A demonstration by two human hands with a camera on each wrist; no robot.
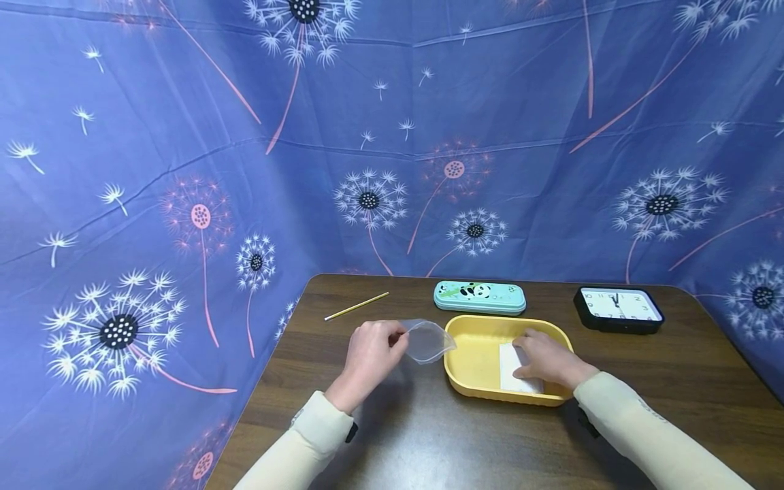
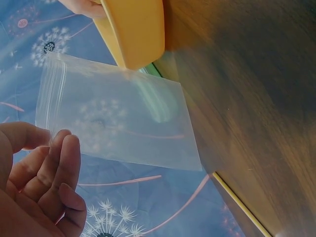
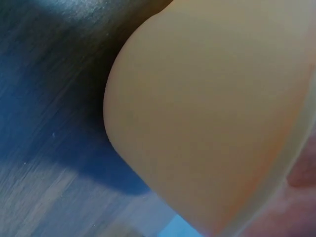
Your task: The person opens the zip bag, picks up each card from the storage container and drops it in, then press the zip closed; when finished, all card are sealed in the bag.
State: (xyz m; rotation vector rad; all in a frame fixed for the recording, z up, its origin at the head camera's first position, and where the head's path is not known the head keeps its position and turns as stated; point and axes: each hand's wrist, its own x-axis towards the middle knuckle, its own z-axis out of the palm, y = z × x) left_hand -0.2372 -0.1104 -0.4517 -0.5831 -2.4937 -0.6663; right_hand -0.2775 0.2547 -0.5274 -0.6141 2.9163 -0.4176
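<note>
My left hand (image 1: 375, 350) pinches a clear zip-top plastic bag (image 1: 427, 341) between thumb and fingers, above the table to the left of a yellow basket (image 1: 471, 388). In the left wrist view, the bag (image 2: 123, 113) hangs flat and see-through, its zip edge by the fingertips. Inside the basket lies a white rectangular card or paper (image 1: 511, 378). My right hand (image 1: 548, 357) reaches over the basket's right rim, its thumb and fingers spread apart at the white piece. Whether they grip it cannot be told; the basket wall (image 3: 207, 108) fills most of the right wrist view.
Behind the basket lies a mint-green panda pencil case (image 1: 480, 297). A black-framed clock (image 1: 618, 309) rests at the back right. Toward the back left is a yellow pencil (image 1: 356, 307). Blue dandelion-print cloth (image 1: 539, 204) hangs behind the wooden table (image 1: 429, 435).
</note>
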